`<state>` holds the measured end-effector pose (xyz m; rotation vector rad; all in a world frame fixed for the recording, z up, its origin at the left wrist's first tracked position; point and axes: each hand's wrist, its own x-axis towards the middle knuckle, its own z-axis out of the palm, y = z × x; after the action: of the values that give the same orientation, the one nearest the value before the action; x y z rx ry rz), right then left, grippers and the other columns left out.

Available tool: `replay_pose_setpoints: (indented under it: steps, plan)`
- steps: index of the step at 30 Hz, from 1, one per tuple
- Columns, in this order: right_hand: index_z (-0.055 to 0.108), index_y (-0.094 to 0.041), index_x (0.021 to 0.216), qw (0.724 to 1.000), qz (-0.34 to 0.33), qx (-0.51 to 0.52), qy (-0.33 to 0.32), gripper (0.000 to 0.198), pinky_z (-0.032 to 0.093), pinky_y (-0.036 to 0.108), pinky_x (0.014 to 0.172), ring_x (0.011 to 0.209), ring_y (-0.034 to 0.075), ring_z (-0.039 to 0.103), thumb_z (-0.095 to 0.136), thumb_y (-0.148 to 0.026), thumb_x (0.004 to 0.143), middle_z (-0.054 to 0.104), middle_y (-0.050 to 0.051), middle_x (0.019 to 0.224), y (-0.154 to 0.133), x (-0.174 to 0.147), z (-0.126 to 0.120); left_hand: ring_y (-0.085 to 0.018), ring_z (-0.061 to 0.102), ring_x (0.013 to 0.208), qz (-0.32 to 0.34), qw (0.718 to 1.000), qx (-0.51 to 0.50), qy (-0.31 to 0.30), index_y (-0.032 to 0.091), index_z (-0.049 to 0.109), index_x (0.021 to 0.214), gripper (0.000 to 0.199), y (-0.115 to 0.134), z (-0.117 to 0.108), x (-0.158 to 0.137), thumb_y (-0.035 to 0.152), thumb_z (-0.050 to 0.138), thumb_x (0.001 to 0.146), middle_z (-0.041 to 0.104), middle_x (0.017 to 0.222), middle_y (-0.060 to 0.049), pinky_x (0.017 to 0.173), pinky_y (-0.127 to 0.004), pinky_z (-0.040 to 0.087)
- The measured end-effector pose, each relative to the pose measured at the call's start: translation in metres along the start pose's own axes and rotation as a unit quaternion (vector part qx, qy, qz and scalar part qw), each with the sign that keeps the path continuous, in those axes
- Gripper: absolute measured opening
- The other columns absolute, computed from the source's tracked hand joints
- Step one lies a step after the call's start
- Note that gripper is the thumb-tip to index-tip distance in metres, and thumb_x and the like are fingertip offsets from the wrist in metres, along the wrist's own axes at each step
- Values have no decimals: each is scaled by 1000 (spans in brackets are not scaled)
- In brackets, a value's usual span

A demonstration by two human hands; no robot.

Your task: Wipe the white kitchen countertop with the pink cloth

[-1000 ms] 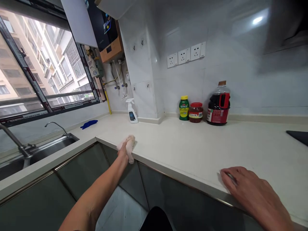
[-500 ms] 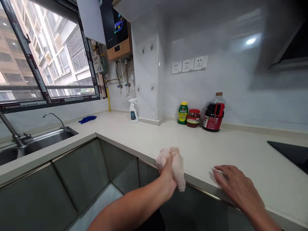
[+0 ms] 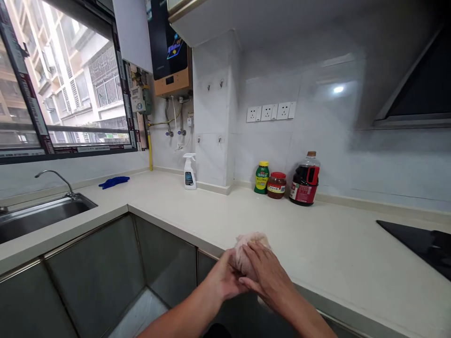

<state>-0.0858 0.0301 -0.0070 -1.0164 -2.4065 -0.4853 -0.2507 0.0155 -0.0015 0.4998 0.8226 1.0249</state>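
A pale pinkish cloth (image 3: 254,237) is bunched between my two hands at the front edge of the counter. My left hand (image 3: 227,280) cups it from the left and below, its fingers partly hidden behind the cloth and the other hand. Over its right side lies my right hand (image 3: 270,274), with the fingers curved across the top and the thumb toward my left palm. Part of the cloth is covered by the hands.
On the pale counter (image 3: 338,263) stand a white spray bottle (image 3: 189,174), a green bottle (image 3: 261,178), a red-lidded jar (image 3: 276,187) and a large dark bottle (image 3: 303,183). Blue gloves (image 3: 114,182) lie near the sink (image 3: 45,213). A black cooktop (image 3: 419,244) is at right.
My right hand has moved left from above the counter onto the cloth. The cloth, held by my left hand alone before, is now gathered between both hands. The view has shifted slightly.
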Motion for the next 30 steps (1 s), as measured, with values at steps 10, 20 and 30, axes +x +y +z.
replay_pose_setpoints:
  steps: [10,20,30]
  plan:
    - [64,-4,120,980,75,-175,-63,32,39,64,97,114,46,53,58,-10,89,57,29,124,-64,79,12,-17,54,93,424,728,471,260,22,57,74,12,76,-59,-31,26,59,85,59,88,-1,92,-30,41]
    - [62,-14,125,991,13,-133,13,33,45,50,102,123,37,51,56,-11,93,56,19,133,-50,74,30,-26,56,108,362,526,696,327,21,72,86,16,114,-38,35,32,61,88,68,102,-8,93,-38,39]
    - [49,-2,132,996,35,-69,35,78,40,46,112,137,36,36,77,-15,62,41,28,146,51,-49,-9,-26,52,117,308,503,730,345,23,74,97,24,112,-40,35,36,54,92,67,114,-8,97,-37,35]
